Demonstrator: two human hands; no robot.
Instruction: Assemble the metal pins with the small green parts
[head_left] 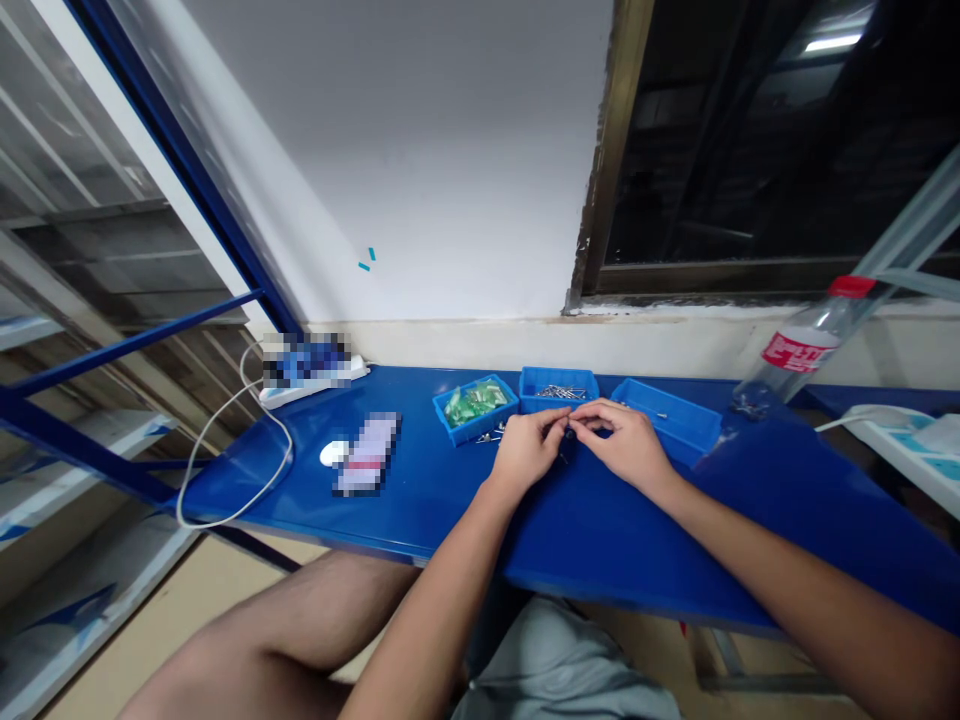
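My left hand (526, 450) and my right hand (624, 442) meet over the blue tabletop, fingertips pinched together almost touching. Between them a small dark piece (570, 433) shows, too small to name. Just behind the hands stands a blue bin (559, 404) with slim metal pins (562, 391) in it. To its left, another blue bin (475, 431) holds green pieces (476, 400). A third blue bin (694, 445), partly behind my right hand, has a small metal piece (661, 415) inside. Several loose metal pieces (491, 434) lie beside my left hand.
A blurred pale rectangular item (369, 455) and a white round object (334, 454) lie on the table (442, 505) at left. A power strip (315, 380) with a white cable (289, 460) is at the back left. A clear red-capped bottle (799, 350) stands at right near another power strip (915, 450).
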